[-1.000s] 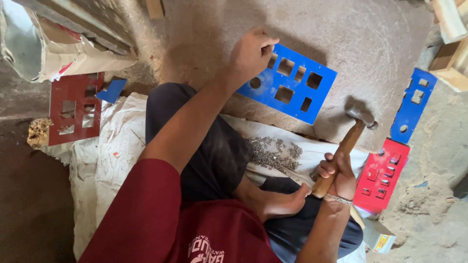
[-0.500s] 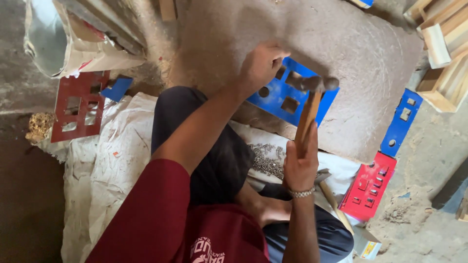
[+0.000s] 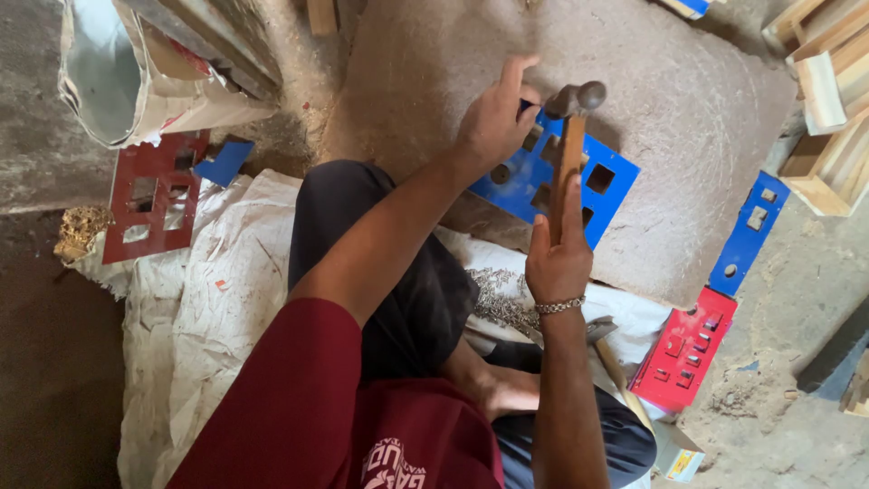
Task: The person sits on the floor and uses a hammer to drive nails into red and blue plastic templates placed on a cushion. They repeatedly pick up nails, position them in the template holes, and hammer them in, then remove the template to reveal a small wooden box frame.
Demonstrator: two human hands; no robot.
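Fingers of the right hand (image 3: 558, 263) wrap tight round a wooden hammer (image 3: 570, 154), handle upright, head away. Left hand (image 3: 493, 122), fingers spread, presses the blue plate (image 3: 602, 186).

Small yellow-white box (image 3: 677, 457) (bottom right)

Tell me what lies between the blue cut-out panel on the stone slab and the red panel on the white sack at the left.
In the head view, the left forearm and the black-trousered knee lie between the blue panel and the red panel.
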